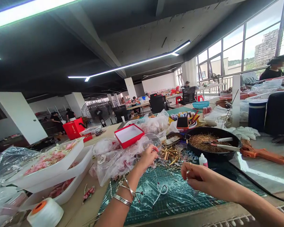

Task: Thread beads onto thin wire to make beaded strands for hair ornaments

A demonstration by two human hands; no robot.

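Note:
My left hand [148,157], with silver bangles on the wrist, reaches to the near edge of a clear round plastic dish [153,140]. Its fingers are bent together, and whatever they pinch is too small to make out. Over the right part of the green cutting mat [175,205] hovers my right hand [197,177], its fingers curled in. I cannot tell what, if anything, sits between them. A strand of white beads [161,193] lies on the mat between my forearms. Gold-coloured metal pieces [171,154] are heaped behind the hands, and a small white bottle [203,160] stands beyond my right hand.
A black pan [191,151] of thin gold pieces holds white-handled tools; an orange glue gun [262,153] lies beside it. A red box [129,135] rests on plastic bags. White trays [68,173] of pink flowers and a thread cone [45,212] are at left. Other people are farther off.

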